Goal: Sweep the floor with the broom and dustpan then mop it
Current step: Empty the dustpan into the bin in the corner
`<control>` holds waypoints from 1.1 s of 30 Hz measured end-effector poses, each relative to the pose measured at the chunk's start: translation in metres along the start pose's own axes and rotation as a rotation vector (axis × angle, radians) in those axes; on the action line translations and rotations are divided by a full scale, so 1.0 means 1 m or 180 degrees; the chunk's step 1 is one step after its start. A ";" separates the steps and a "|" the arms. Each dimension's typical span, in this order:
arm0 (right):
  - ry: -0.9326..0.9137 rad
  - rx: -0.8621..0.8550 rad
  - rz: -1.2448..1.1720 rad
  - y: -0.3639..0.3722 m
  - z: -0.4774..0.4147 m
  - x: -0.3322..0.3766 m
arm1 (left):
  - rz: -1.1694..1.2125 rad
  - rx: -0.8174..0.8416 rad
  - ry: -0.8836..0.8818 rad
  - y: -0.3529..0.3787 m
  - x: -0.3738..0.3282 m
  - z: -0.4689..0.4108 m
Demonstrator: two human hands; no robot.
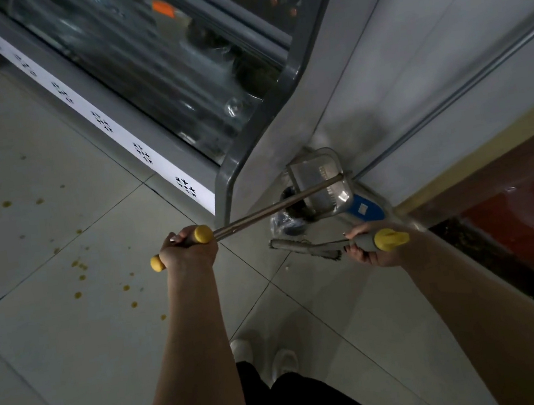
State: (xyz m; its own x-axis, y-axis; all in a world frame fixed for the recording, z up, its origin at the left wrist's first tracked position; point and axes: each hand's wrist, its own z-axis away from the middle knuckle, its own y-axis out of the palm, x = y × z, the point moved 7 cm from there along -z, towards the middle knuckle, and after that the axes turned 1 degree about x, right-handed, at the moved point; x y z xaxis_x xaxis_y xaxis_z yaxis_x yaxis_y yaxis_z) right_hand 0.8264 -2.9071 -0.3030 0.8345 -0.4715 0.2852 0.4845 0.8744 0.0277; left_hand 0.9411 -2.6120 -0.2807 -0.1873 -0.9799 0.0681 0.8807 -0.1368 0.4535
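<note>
The fingers of the left hand [185, 252] are wrapped tight round the grey grip, capped yellow at both ends, of the long metal-handled dustpan [319, 183]. The fingers of the right hand [372, 249] curl more loosely round the matching grey-and-yellow grip of the broom [305, 248], whose short bristle head points leftward between the two hands, just off the pale tiled floor [72, 330].

Left of the left fingers, yellowish crumbs and spots [80, 266] lie scattered across the tiles, well apart from both tools. Beyond both hands, the dustpan's clear scoop sits in the corner by a dark bin with a plastic liner [287, 221] and something blue, at the foot of a glass-fronted metal display case [146, 68].

Both tools look light and stiff; the thin shafts would likely flex a little if held only at the top. For sweeping, a second hold lower on the broom shaft would probably give better control, while the dustpan is best steered from its grip. No mop is in view.
</note>
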 end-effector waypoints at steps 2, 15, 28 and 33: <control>0.0042 -0.0025 0.0086 0.001 0.002 0.001 | 0.0320 0.0068 -0.0193 0.007 0.005 0.001; -0.0187 -0.0014 0.0067 0.006 0.005 0.016 | 0.0378 0.0258 -0.0249 0.032 0.025 0.001; -0.0343 0.0024 -0.0027 -0.010 0.008 0.023 | 0.0198 0.0495 -0.0373 0.042 0.040 0.008; -0.0243 0.0104 -0.0126 -0.021 0.005 0.019 | 0.0202 0.0554 -0.0327 0.046 0.042 0.008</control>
State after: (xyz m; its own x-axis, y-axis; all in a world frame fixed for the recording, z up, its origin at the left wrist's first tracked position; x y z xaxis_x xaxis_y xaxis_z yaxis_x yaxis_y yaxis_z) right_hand 0.8308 -2.9340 -0.2929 0.7918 -0.4968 0.3552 0.5070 0.8590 0.0714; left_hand 0.9704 -2.6584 -0.2500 -0.1850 -0.9646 0.1878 0.8053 -0.0393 0.5916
